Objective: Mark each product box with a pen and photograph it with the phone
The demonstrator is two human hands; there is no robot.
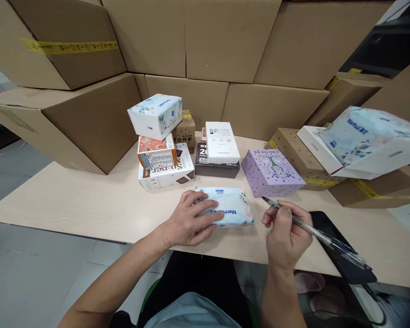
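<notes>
On a table (89, 200), three tissue packs (235, 206), left grip (194, 219) spread over one, right grip (287, 234) clasping one pen (323, 237)

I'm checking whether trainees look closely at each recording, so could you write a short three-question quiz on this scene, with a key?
1. Which hand holds the pen?
2. True or false: the left hand rests on the purple box.
3. What lies on top of the black box near the middle of the table?
A) the orange carton
B) the white box
C) the purple box

Key:
1. The right hand.
2. False; it rests on the blue-and-white Manhua pack nearest the person.
3. B
</notes>
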